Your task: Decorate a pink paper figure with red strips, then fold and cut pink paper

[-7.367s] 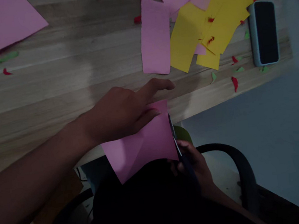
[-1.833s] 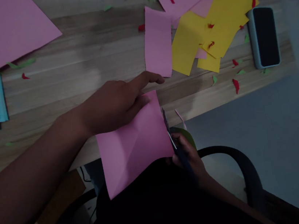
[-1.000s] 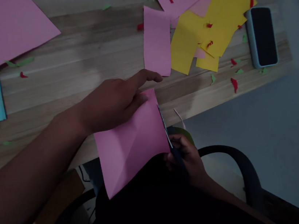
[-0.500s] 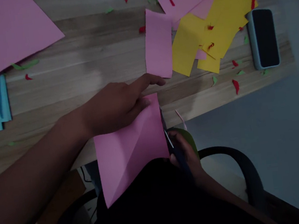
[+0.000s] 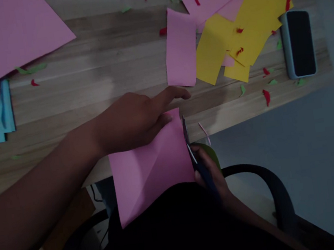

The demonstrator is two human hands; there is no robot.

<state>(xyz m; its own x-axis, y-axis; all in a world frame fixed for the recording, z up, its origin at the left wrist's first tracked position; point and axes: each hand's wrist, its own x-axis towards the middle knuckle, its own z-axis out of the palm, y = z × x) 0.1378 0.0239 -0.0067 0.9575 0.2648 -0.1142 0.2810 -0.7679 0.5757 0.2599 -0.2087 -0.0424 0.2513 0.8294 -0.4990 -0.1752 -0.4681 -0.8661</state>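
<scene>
A pink sheet of paper (image 5: pixel 156 163) hangs over the table's front edge, its lower part against my dark clothing. My left hand (image 5: pixel 135 119) lies across its upper part, thumb on the paper and index finger reaching past the sheet over the tabletop. The other fingers are mostly hidden. Dark-handled scissors (image 5: pixel 203 172) are gripped in my right hand (image 5: pixel 212 170). Their blades point away from me along the sheet's right edge. Whether the blades touch the paper I cannot tell.
Pink and yellow paper pieces (image 5: pixel 213 53) overlap at the upper right, beside a phone (image 5: pixel 301 43). A large pink sheet (image 5: pixel 4 35) covers the upper left, above red and blue paper (image 5: pixel 5 107). Red and green scraps are scattered about. A chair armrest (image 5: pixel 262 174) curves at the right.
The scissors' blades show more plainly beside the sheet's right edge, where they were partly hidden before. The view has shifted slightly; my left hand stays on the paper.
</scene>
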